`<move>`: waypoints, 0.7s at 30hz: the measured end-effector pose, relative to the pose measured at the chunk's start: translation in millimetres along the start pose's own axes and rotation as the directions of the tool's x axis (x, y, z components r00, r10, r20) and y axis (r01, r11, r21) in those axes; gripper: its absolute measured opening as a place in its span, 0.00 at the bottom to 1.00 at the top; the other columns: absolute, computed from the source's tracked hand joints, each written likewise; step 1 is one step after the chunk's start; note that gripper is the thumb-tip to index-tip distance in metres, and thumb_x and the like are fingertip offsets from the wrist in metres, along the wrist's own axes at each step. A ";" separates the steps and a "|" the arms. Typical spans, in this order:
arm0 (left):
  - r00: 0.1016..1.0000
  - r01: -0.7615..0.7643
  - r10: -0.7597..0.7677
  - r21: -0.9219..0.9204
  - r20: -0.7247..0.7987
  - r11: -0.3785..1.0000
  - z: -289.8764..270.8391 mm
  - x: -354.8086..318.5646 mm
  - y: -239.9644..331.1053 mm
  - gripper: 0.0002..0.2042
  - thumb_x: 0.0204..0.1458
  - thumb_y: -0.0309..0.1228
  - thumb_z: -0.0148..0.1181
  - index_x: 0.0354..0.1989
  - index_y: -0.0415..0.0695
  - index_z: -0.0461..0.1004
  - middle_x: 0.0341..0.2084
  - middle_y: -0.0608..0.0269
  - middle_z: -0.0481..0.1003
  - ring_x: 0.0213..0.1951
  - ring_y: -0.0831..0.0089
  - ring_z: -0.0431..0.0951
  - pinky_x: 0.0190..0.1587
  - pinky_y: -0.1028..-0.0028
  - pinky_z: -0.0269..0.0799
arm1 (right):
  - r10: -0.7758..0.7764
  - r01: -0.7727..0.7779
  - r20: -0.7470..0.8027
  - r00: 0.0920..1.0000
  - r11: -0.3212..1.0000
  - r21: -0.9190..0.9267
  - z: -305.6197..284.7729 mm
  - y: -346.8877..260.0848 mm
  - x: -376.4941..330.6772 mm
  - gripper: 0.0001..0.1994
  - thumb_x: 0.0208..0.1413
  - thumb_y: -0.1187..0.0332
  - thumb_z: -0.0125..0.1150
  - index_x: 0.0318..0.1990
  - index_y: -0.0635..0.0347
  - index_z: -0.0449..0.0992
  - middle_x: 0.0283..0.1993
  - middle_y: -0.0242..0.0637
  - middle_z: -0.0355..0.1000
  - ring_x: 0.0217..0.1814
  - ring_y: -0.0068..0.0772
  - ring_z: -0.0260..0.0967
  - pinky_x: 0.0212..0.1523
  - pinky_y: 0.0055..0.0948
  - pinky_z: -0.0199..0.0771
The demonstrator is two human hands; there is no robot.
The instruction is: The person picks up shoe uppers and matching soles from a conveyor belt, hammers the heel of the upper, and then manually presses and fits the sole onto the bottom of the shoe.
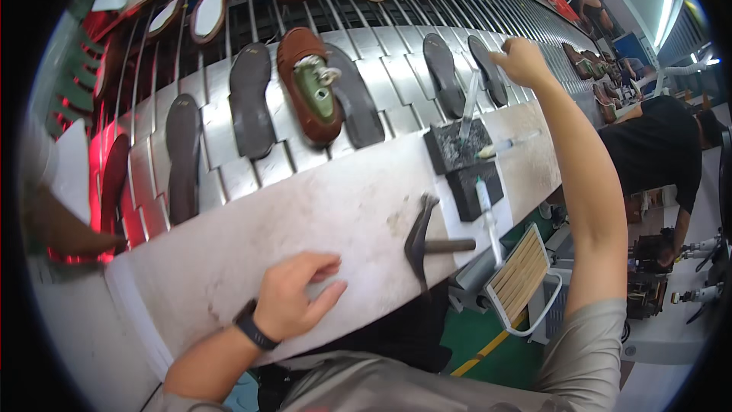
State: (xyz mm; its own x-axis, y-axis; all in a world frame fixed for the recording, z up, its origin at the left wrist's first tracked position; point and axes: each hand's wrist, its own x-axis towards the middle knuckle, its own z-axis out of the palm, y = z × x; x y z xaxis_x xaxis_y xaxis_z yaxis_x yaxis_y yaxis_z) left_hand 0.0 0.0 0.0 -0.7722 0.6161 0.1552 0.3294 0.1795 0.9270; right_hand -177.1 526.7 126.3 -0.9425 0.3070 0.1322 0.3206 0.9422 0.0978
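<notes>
Right hand is way out on the conveyor, fingers curled onto a dark sole; left hand rests on the desk, fingers loosely spread, hammer nearby.

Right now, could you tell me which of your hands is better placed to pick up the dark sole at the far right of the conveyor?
Right. The right hand already touches that dark sole, while the left hand rests flat on the white bench, far away.
</notes>
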 end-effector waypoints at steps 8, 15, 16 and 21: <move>0.999 -0.047 0.052 0.227 -0.013 0.973 2.9 10.5 19.6 0.22 0.48 0.25 0.71 0.54 0.35 0.79 0.39 0.47 0.82 0.36 0.50 0.83 0.39 0.59 0.81 | 0.205 -0.254 0.481 0.853 0.966 0.039 111.6 110.6 108.0 0.41 0.45 0.38 0.77 0.41 0.81 0.82 0.43 0.58 0.81 0.43 0.52 0.83 0.44 0.46 0.83; 0.999 0.032 -0.034 0.238 0.002 0.971 -2.6 23.5 29.4 0.18 0.47 0.24 0.69 0.49 0.35 0.80 0.34 0.47 0.81 0.31 0.51 0.81 0.34 0.60 0.80 | 0.504 -0.671 0.444 0.741 0.589 0.451 112.8 130.7 149.7 0.28 0.47 0.56 0.72 0.44 0.78 0.79 0.38 0.48 0.80 0.34 0.42 0.81 0.36 0.42 0.83; 1.000 0.021 -0.021 0.221 0.000 0.975 -2.2 23.2 24.6 0.18 0.47 0.24 0.69 0.49 0.35 0.80 0.34 0.47 0.81 0.31 0.51 0.81 0.34 0.60 0.80 | 0.497 -0.565 0.275 0.823 0.669 0.482 112.3 161.0 165.9 0.27 0.47 0.56 0.72 0.43 0.77 0.79 0.37 0.48 0.80 0.35 0.42 0.80 0.38 0.40 0.81; 0.997 0.070 -0.060 0.257 -0.048 0.964 -0.8 21.3 29.3 0.16 0.48 0.25 0.69 0.47 0.36 0.81 0.31 0.48 0.80 0.29 0.51 0.80 0.32 0.59 0.79 | 0.282 -0.211 -0.027 0.959 0.775 0.596 88.0 80.9 268.3 0.26 0.50 0.54 0.68 0.44 0.74 0.80 0.36 0.46 0.79 0.37 0.40 0.76 0.42 0.37 0.74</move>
State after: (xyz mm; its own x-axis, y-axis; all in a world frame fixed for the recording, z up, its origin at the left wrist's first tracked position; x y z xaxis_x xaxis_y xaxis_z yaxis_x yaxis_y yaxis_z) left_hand -7.3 17.8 30.7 -0.8155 0.5671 0.1154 0.4031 0.4136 0.8164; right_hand -412.3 697.1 82.9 -0.8110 0.5564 0.1809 0.3908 0.7452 -0.5404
